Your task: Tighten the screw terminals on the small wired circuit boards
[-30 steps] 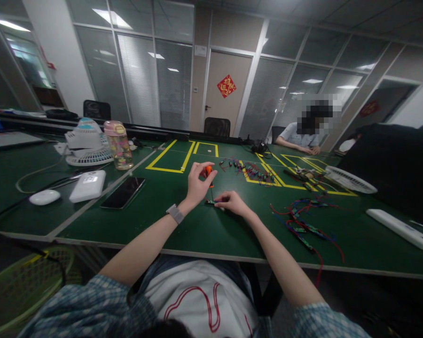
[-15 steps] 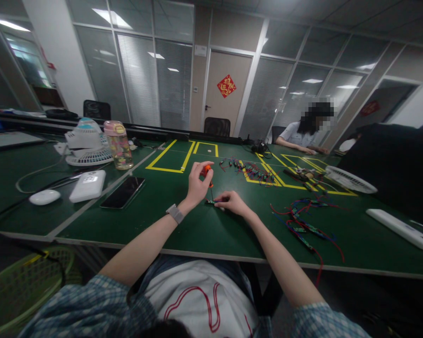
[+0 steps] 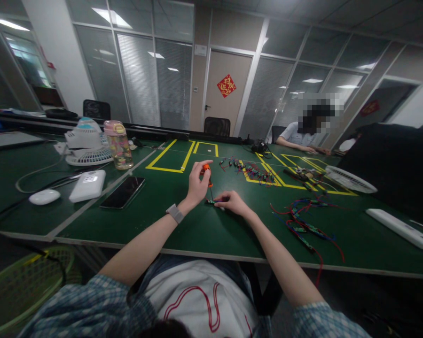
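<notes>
My left hand [image 3: 198, 182] is closed round the orange handle of a screwdriver [image 3: 210, 180], held nearly upright. Its thin shaft points down, and the tip meets a small green circuit board [image 3: 210, 202] on the table. From the right, my right hand [image 3: 231, 203] pinches the board's near end and its wires; the fingers partly hide it. Further right lie several loose boards with red and blue wires [image 3: 299, 223]. A heap of similar small wired parts [image 3: 255, 172] lies beyond my hands.
On the left of the green table [image 3: 134, 230] are a phone [image 3: 123, 192], a white power bank [image 3: 87, 186], a white case [image 3: 44, 197], a bottle [image 3: 118, 145] and a fan [image 3: 86, 143]. A white bar-shaped object [image 3: 402, 229] lies right. Across sits a person [image 3: 299, 134].
The screwdriver's handle and my left fingers have shifted very slightly, while the tip stays on the board. My right hand keeps its place.
</notes>
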`<state>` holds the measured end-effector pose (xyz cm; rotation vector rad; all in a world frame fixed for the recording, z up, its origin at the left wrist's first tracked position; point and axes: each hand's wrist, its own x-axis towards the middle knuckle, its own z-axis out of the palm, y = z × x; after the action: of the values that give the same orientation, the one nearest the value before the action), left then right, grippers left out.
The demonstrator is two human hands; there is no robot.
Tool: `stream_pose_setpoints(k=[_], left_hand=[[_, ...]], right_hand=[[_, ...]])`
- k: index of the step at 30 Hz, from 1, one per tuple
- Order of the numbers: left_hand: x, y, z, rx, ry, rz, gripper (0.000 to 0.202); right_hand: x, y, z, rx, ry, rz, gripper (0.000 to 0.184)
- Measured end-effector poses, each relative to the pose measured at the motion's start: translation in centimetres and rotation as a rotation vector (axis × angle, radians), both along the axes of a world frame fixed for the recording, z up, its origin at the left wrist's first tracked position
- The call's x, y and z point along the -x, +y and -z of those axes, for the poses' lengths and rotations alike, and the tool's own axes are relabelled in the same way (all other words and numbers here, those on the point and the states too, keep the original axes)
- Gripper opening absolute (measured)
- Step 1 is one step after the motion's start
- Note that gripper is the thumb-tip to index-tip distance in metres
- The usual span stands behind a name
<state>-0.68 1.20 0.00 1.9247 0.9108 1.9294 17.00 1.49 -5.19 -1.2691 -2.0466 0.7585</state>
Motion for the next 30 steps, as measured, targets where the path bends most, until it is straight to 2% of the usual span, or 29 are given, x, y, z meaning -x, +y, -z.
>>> stream_pose_setpoints(k=[7, 12, 16, 19, 24, 30], left_hand=[[0.06, -0.01, 0.19, 0.078, -0.082, 0.118, 0.032], [-0.05, -0.40, -0.15, 0.032, 0.009, 0.049, 0.022], [-0.05, -0.41, -0.23, -0.003, 0.019, 0.010, 0.022], [0.08, -0.18, -0.17, 0.021, 0.001, 0.020, 0.027], [0.22, -0.02, -0.16, 0.063, -0.055, 0.131, 0.032], [0.02, -0.53, -0.36, 0.018, -0.002, 0.036, 0.023]], right_hand=[[0.05, -0.05, -0.06, 0.010, 0.012, -0.004, 0.023], [0.09, -0.01, -0.03, 0.000, -0.002, 0.008, 0.023], [0.06, -0.09, -0.04, 0.015, 0.007, 0.000, 0.024], [0.05, -0.16, -0.09, 0.026, 0.015, -0.004, 0.025], [0.01, -0.04, 0.01, 0.026, 0.023, -0.014, 0.025], [-0.05, 0.10, 0.14, 0.011, 0.002, -0.005, 0.025]])
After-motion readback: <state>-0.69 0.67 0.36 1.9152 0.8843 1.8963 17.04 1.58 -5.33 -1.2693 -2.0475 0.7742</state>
